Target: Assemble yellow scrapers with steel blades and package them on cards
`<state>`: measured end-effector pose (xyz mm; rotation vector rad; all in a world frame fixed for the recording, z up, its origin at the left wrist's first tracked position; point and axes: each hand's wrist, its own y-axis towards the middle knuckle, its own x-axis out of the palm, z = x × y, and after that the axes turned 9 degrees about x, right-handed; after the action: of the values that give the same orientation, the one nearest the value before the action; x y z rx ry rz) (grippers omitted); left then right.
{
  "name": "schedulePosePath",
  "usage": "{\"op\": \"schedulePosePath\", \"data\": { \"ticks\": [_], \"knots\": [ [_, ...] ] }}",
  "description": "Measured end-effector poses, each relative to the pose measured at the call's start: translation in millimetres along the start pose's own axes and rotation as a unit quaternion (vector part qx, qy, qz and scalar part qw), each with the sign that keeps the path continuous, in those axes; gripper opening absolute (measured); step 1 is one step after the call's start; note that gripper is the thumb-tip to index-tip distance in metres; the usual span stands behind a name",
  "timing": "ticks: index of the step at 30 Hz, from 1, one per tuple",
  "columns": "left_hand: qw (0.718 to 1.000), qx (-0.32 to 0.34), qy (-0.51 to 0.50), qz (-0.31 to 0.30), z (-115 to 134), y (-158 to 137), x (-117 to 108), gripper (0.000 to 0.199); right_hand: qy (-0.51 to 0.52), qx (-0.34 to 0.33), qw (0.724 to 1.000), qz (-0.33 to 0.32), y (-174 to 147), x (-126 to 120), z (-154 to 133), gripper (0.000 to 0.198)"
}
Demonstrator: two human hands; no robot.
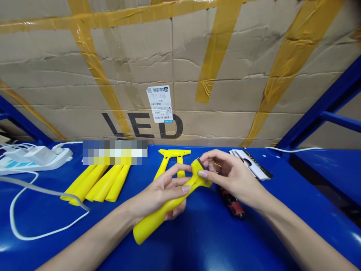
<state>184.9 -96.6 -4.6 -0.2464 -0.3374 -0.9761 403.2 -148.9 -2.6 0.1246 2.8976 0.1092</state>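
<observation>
My left hand point(169, 192) is wrapped round the handle of a yellow scraper point(158, 220), tilted with its head up and to the right. At that head, the thumb and fingers of my right hand point(225, 169) pinch a small dark metal plate point(201, 163) against the yellow plastic. A screw shows at the head's lower corner. Under my right hand lies a tool with a red and black handle point(234, 205), its front end hidden. Behind my left hand, two more yellow scrapers point(175, 152) rest on the blue table, partly covered by my fingers.
Several yellow handles point(96, 184) lie at left, their far ends blurred out. A white power strip point(36, 160) and a looping white cable point(25, 233) are farther left. Flat printed cards point(251, 163) lie at back right. A taped cardboard box point(135, 67) stands behind the blue table point(197, 248).
</observation>
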Motion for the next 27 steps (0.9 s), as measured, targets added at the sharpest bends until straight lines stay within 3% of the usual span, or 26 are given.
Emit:
{"op": "schedulePosePath", "data": {
  "ticks": [11,18,27],
  "knots": [
    [0.999,-0.006,-0.029,0.012,-1.5,3.1,2.5,0.042,-0.016,-0.001,1.0,0.021,-1.7,3.4,3.3,0.033],
    [0.999,-0.017,-0.023,-0.02,-2.5,2.3,-0.1,0.037,0.017,0.026,0.999,-0.009,0.0,-0.9,-0.9,0.036],
    [1.0,-0.022,-0.012,-0.012,-4.7,1.2,-0.4,0.036,-0.001,0.028,1.0,-0.007,-0.6,1.6,2.3,0.034]
  ]
}}
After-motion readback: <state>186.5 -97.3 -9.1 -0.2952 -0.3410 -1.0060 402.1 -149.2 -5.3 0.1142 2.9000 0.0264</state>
